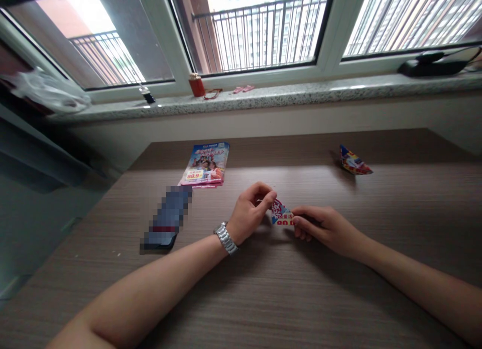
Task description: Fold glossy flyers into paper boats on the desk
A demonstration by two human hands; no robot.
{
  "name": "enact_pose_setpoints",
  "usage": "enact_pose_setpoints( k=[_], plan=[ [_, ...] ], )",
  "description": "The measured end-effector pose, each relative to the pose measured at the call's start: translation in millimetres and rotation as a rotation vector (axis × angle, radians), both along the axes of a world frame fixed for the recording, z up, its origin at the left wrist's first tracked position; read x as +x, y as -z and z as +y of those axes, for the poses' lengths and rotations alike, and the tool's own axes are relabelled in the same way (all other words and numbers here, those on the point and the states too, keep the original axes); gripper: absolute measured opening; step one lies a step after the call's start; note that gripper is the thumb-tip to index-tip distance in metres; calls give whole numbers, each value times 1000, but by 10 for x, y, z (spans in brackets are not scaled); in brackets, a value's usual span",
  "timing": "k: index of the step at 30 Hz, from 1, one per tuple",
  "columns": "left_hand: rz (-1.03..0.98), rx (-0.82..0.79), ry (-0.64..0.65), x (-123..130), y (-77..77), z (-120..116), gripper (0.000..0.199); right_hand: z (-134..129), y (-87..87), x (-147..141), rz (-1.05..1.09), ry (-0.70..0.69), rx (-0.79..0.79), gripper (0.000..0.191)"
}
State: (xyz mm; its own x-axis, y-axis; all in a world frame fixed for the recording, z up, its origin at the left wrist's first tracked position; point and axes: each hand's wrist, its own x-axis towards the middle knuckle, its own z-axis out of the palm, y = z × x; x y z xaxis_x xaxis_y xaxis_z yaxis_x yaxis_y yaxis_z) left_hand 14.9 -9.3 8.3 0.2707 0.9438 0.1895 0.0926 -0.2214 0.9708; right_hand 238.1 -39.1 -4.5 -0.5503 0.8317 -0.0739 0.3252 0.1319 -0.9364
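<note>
Between my two hands is a small folded paper point(280, 214), printed in red, blue and yellow, held just above the wooden table point(233, 299). My left hand point(251, 208), with a metal watch point(226, 238) on its wrist, pinches the paper's upper left corner. The fingers of my right hand point(324, 226) are closed on its right end. Toward the far right of the table sits a folded paper boat point(354, 162) in similar colours, tilted and apart from both hands.
A stack of printed flyers point(206, 164) lies at the back left, with a blurred-out phone point(165, 221) in front of it. Along the stone windowsill point(278, 95) stand a red container point(196, 85), a small dark bottle point(146, 94), a plastic bag point(48, 90) and a black object point(433, 64).
</note>
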Motion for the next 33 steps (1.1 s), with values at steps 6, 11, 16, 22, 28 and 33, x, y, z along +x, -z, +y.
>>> enact_pose_setpoints(
  k=[6, 11, 16, 22, 28, 33],
  plan=[
    [14, -28, -18, -7, 23, -3, 35, -2, 5, 9, 19, 2, -9, 35],
    [-9, -41, -19, 3, 12, -12, 36, -1, 12, 4, 11, 12, -17, 36],
    [-19, -49, -20, 6, -2, -17, 36, -2, 4, 7, 6, 11, -12, 37],
    [-18, -26, -13, 10, -8, -10, 35, -8, -3, 1, 21, 21, -5, 34],
    [-20, -26, -8, 10, -38, -13, 35, -6, -20, -7, 15, 28, 7, 32],
    [-9, -11, -11, -2, 0, -2, 31, -14, -22, -11, 18, 27, 16, 32]
  ],
)
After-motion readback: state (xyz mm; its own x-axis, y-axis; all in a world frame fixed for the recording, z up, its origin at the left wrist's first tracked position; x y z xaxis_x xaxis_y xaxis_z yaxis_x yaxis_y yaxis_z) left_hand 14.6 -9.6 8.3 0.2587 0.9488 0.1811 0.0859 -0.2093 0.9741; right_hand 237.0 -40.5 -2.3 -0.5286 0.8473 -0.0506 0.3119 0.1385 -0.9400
